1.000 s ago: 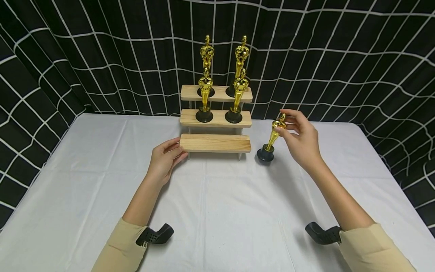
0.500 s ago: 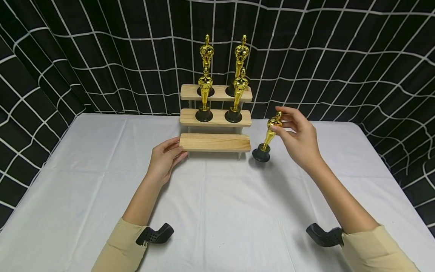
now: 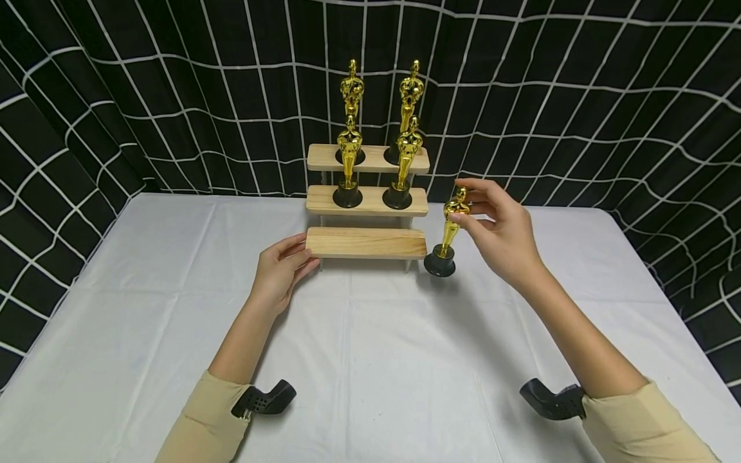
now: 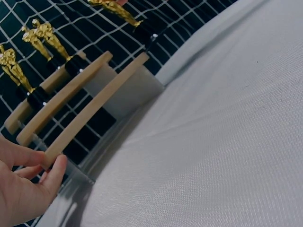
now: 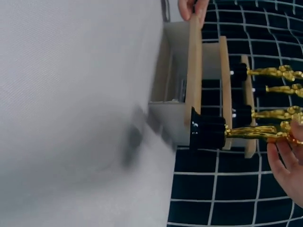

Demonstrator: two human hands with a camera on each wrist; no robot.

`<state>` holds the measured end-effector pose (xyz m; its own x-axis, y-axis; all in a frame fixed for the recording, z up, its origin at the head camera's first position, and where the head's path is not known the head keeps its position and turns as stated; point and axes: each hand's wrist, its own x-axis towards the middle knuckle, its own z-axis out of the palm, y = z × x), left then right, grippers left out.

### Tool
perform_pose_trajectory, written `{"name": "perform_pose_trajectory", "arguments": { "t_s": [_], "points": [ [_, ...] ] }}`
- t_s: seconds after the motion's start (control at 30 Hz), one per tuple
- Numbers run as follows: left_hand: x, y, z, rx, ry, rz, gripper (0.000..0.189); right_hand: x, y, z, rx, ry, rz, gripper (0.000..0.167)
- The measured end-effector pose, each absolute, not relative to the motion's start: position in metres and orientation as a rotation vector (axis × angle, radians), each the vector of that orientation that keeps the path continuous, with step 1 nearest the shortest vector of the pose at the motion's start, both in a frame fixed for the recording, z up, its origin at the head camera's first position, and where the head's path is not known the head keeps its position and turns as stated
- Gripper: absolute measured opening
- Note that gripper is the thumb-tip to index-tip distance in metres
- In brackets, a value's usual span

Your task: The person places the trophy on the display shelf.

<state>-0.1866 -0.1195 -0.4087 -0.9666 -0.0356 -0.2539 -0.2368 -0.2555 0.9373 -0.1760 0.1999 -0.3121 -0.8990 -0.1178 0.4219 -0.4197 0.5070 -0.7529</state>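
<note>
A three-step wooden display stand [image 3: 366, 243] with clear supports stands at the back of the table. My left hand [image 3: 282, 270] pinches the left end of its lowest step between thumb and fingers, plain in the left wrist view [image 4: 28, 184]. My right hand [image 3: 502, 235] grips a gold trophy statuette [image 3: 451, 228] by its upper body. Its black round base [image 3: 440, 262] hangs beside the right end of the lowest step, tilted slightly, with a shadow on the cloth below. Two statuettes stand on the middle step, one of them a left statuette [image 3: 349, 161], and two more on the top step.
White cloth [image 3: 370, 360] covers the table. Behind and at both sides hangs a black curtain [image 3: 231, 96] with a white grid. A black wrist device [image 3: 265, 399] sits at the left sleeve, another wrist device [image 3: 552, 400] at the right.
My right hand has carried the statuette leftward, closer to the right end of the lowest step, and brought it more upright. The left hand and the stand have stayed put.
</note>
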Motion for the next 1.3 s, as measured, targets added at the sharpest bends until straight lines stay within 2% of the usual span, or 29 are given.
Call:
{"name": "perform_pose_trajectory", "arguments": {
  "t_s": [0.63, 1.3],
  "points": [
    [-0.187, -0.119, -0.409, -0.337, 1.830, 2.370, 0.047, -0.170, 0.183, -0.301, 0.547, -2.432, 1.372, 0.048],
    [-0.186, -0.119, -0.408, -0.340, 1.844, 2.362, 0.047, -0.182, 0.158, -0.297, 0.567, -2.413, 1.407, 0.046]
  ]
}}
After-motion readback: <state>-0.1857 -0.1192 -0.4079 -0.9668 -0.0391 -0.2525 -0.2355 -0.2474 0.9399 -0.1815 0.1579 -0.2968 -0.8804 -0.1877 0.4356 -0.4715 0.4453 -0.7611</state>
